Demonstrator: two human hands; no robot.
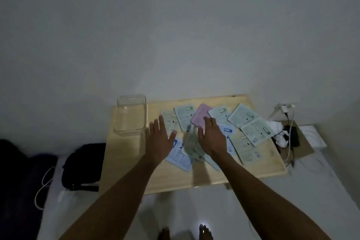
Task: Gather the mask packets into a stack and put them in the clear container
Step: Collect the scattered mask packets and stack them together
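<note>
Currently we have both hands out over the mask packets (pixel 214 132), which lie scattered and overlapping on the wooden surface (pixel 243 173), none yet squared into a stack. We take the clear container (pixel 130 116) as landmark: it stands upright and empty at the surface's far corner, and all packets lie on the side of it where the pink packet (pixel 201 118) shows.

Left hand (pixel 158 140): flat, fingers spread apart, resting on or just above the packets nearest the container; contact cannot be confirmed. It grips nothing.

Right hand (pixel 211 138): further from the container, fingers (pixel 209 122) extended and slightly spread, lying over the pink packet's near edge and the blurred packets below it. No pinch visible; nothing is clamped.

Handling, our judgement: the packets look like thin, flat foil or plastic sachets, so light, flexible and probably slick against each other. We expect them to slide readily under a flat palm but to fan out if lifted loosely. Best approach is likely to sweep them together with both palms, tap the edges even, then take the stack by its long edges between thumb and fingers.

Writing: each packet carries blocks of small print and a coloured label patch, green on several, blue on one (pixel 227 129). None is legible; no brand can be read.

Away from the container, beyond the surface, lie cables and a charger (pixel 286 109).
</note>
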